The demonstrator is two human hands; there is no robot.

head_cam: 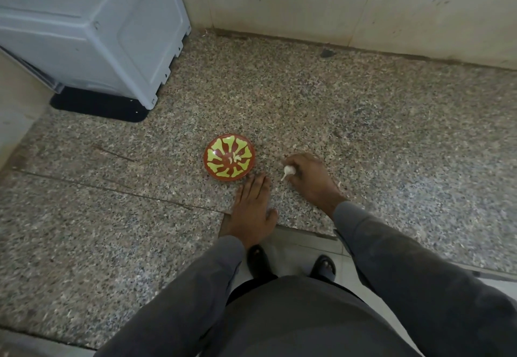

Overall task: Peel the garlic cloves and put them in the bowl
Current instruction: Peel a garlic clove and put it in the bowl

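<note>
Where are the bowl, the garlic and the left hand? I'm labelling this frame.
bowl [212, 161]: head view, on its inner wall.
garlic [289, 170]: head view, on the white bulb.
left hand [250, 208]: head view, on its back.

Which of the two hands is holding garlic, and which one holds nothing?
The right hand grips the garlic, beside the bowl. The left hand lies flat on the countertop, fingers straight, holding nothing.

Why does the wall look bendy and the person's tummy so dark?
Head view: the wide-angle lens curves the wall and counter edges; the grey clothing at the bottom sits in dim light, while the bowl and garlic bulb in the right hand look fairly sharp.
</note>
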